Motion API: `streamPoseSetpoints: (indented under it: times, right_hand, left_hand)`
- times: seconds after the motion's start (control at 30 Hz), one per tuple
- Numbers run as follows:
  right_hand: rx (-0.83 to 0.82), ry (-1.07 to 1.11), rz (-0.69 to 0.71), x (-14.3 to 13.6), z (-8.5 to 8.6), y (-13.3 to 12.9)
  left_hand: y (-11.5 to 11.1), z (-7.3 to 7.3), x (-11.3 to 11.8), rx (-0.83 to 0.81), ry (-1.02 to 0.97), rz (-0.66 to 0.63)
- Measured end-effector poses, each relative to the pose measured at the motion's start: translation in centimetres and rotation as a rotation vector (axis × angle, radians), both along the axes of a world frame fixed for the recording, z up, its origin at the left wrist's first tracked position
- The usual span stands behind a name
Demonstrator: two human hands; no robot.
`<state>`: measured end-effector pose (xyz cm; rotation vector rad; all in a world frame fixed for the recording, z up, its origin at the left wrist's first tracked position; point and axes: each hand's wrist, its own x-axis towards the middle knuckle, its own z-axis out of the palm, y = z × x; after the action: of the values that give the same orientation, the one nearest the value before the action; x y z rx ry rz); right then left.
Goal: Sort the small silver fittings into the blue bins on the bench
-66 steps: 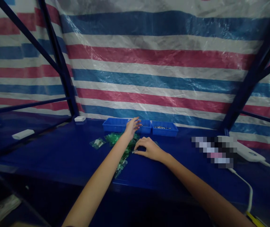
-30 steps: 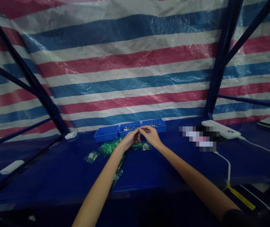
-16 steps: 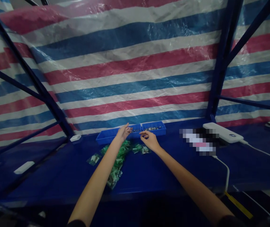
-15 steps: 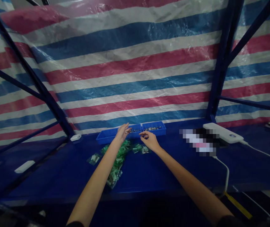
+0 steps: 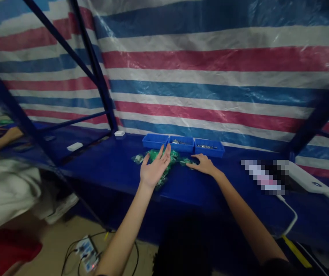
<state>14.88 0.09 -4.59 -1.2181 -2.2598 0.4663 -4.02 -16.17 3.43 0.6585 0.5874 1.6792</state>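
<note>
My left hand (image 5: 155, 168) is raised with its palm turned up and fingers stretched out, holding nothing. It hovers over a pile of small clear bags with green contents (image 5: 162, 180) and hides part of it. Beside a few more small bags (image 5: 185, 162), at the pile's right, my right hand (image 5: 204, 165) reaches in with thumb and fingers apart; whether it touches them I cannot tell. Behind the pile stand three blue bins in a row: the left bin (image 5: 154, 145) shows no parts, while the middle bin (image 5: 183, 148) and right bin (image 5: 209, 153) hold small metal pieces.
A blurred-out phone (image 5: 263, 178) and a white power bank (image 5: 308, 179) with cables lie at the right. Two white boxes (image 5: 75, 147) sit left. Blue posts (image 5: 95, 73) frame the bench (image 5: 101, 165). At far left, another person's hands (image 5: 13, 134) show. A power strip (image 5: 87, 253) lies on the floor.
The view has swung left, bringing the other person and the floor into sight. My left hand has turned its palm upward; my right hand's fingers have spread beside the small bags.
</note>
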Motion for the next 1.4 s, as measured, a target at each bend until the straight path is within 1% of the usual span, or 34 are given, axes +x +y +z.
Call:
streamPoseSetpoints:
  times: [0.07, 0.13, 0.2, 0.27, 0.33, 0.4, 0.47, 0.5, 0.57, 0.6, 0.63, 0.67, 0.7, 0.73, 0.77, 0.8, 0.83, 0.9, 0.97, 1.07, 1.13, 1.23, 1.3, 1.33, 1.4]
  right_hand:
    - [-0.007, 0.018, 0.035, 0.5, -0.3, 0.4]
    - [-0.016, 0.074, 0.074, 1.0, -0.6, 0.7]
    - [-0.008, 0.138, 0.076, 1.4, -0.9, 0.8]
    - [-0.004, 0.184, 0.055, 1.7, -1.1, 0.8]
    - [-0.014, 0.212, 0.032, 1.8, -1.2, 0.7]
    - [-0.024, 0.232, 0.022, 1.8, -1.3, 0.5]
    - [-0.021, 0.246, 0.02, 1.8, -1.4, 0.4]
    - [-0.014, 0.251, 0.02, 1.8, -1.5, 0.4]
    - [0.014, 0.262, 0.012, 1.8, -1.6, 0.4]
    - [0.035, 0.267, 0.0, 1.8, -1.7, 0.4]
    - [0.056, 0.272, -0.014, 1.8, -1.7, 0.5]
    - [0.075, 0.278, -0.033, 1.8, -1.8, 0.7]
    - [0.091, 0.286, -0.052, 1.8, -1.8, 0.8]
    - [0.103, 0.291, -0.074, 1.9, -1.9, 0.9]
    - [0.11, 0.291, -0.097, 1.9, -1.9, 1.0]
    - [0.113, 0.288, -0.124, 2.0, -1.9, 1.1]
    - [0.116, 0.283, -0.153, 2.0, -1.9, 1.2]
    - [0.12, 0.275, -0.208, 2.0, -1.9, 1.2]
    - [0.122, 0.297, -0.248, 1.9, -1.8, 1.0]
    - [0.095, 0.37, -0.262, 1.4, -1.6, 0.6]
    - [0.057, 0.421, -0.233, 0.9, -1.3, 0.4]
    - [-0.052, 0.518, -0.162, 0.2, -0.5, 0.2]
    - [-0.162, 0.607, -0.115, -0.4, 0.4, 0.1]
    - [-0.215, 0.655, -0.09, -0.8, 1.0, 0.1]
    - [-0.321, 0.749, -0.019, -1.8, 2.4, -0.1]
  left_hand:
    - [-0.1, -0.7, -0.4, 0.023, 0.067, 0.092]
    - [0.2, -1.2, -0.8, 0.002, 0.181, 0.202]
    - [0.8, -1.7, -1.2, -0.013, 0.289, 0.302]
    - [1.5, -2.2, -1.5, 0.014, 0.33, 0.375]
    - [2.4, -2.3, -1.8, 0.054, 0.308, 0.417]
    - [3.1, -2.0, -2.0, 0.088, 0.27, 0.43]
    - [3.5, -1.2, -2.0, 0.09, 0.264, 0.429]
    - [3.4, -0.6, -1.9, 0.075, 0.279, 0.42]
    - [2.9, 0.2, -1.8, 0.032, 0.374, 0.354]
    - [2.4, 0.3, -1.8, 0.021, 0.465, 0.286]
    - [1.7, 0.2, -1.9, 0.023, 0.603, 0.197]
    - [1.0, -0.2, -2.2, 0.047, 0.8, 0.127]
    - [0.3, -0.9, -2.6, 0.09, 1.038, 0.081]
    - [-0.4, -1.8, -3.0, 0.11, 1.253, 0.088]
    - [-1.0, -2.8, -3.5, 0.117, 1.445, 0.087]
    - [-1.5, -3.9, -4.0, 0.12, 1.591, 0.081]
    - [-1.8, -4.9, -4.5, 0.115, 1.705, 0.053]
    - [-2.0, -6.4, -4.9, 0.097, 1.851, 0.065]
    - [-1.5, -7.2, -4.7, 0.096, 1.954, 0.108]
    - [0.2, -7.3, -3.5, 0.166, 2.043, 0.132]
    - [1.3, -7.1, -2.5, 0.217, 2.07, 0.142]
    - [2.7, -6.3, -1.7, 0.312, 2.062, 0.218]
    - [3.5, -5.6, -1.8, 0.358, 1.993, 0.289]
    - [3.9, -5.2, -2.0, 0.354, 1.933, 0.321]
    - [5.1, -4.4, -2.7, 0.274, 1.755, 0.359]
